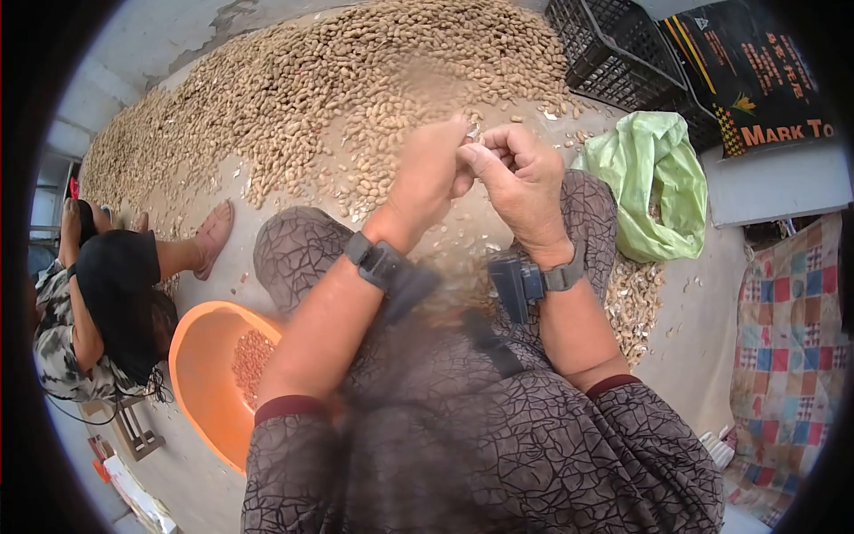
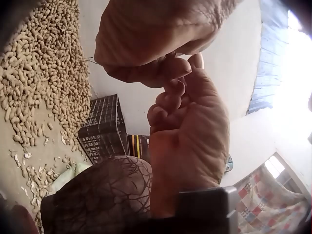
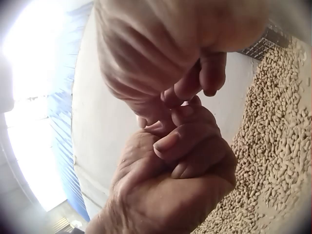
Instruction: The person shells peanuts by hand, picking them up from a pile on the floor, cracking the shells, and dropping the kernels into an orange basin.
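Bare-floored peanut-shelling room, with heaped peanuts [image 1: 356, 80] and plastic crates [image 1: 614, 53].

Gap between knees [image 1: 301, 242] toward peanut pile [image 1: 356, 80]; left forearm [image 1: 318, 325] partly blocks orange basin [image 1: 206, 378].

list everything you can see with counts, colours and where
peanuts: many, tan, heaped ahead
small item: unidentifiable, pale, between fingertips
kernels: many, red, in basin
basin: one, orange, left
shells: many, pale, right
crates: count unclear, black, upper right
printed sack: one, black, far right
bag: one, green, right
cloth: one, multicoloured, far right
seated person: one, far left
left hand, right hand: two, bare, centre
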